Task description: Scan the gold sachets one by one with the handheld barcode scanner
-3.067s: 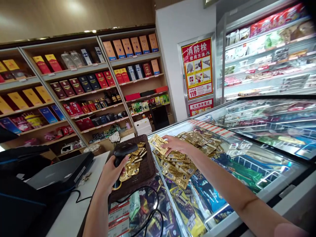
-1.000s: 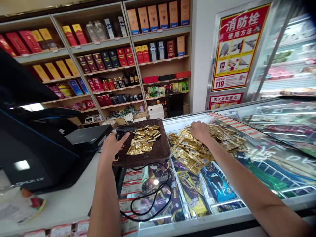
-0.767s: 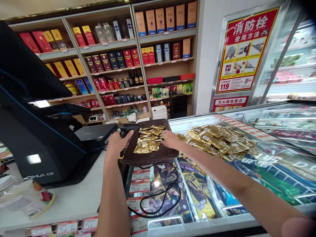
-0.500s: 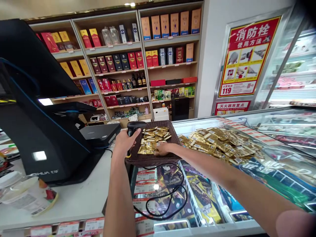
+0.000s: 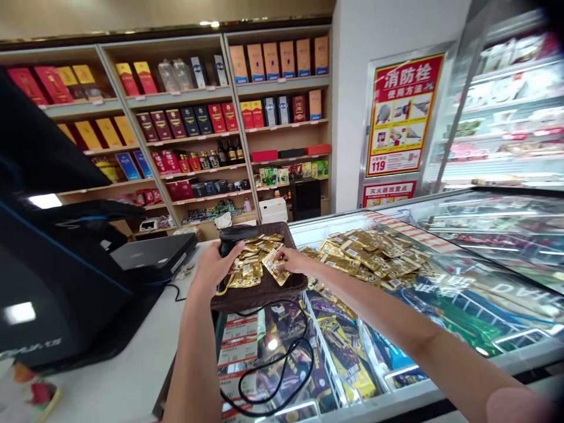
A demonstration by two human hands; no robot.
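My left hand is closed round the handle of a black barcode scanner, held over the left side of a brown woven basket. Several gold sachets lie in the basket. My right hand pinches one gold sachet by its right side, tilted above the basket's right part. To the right of the basket, a heap of gold sachets rests on the freezer's glass top. The scanner's black cable loops over the glass in front of the basket.
A black checkout terminal stands on the white counter at left, beside a dark flat box. Under the glass lie packaged frozen goods. Shelves of boxes and bottles line the back wall, with a red fire-hydrant poster to their right.
My right hand has lifted one sachet from the others in the basket and moved it slightly right. The scanner stays in my left hand. The whole view has shifted to the right.
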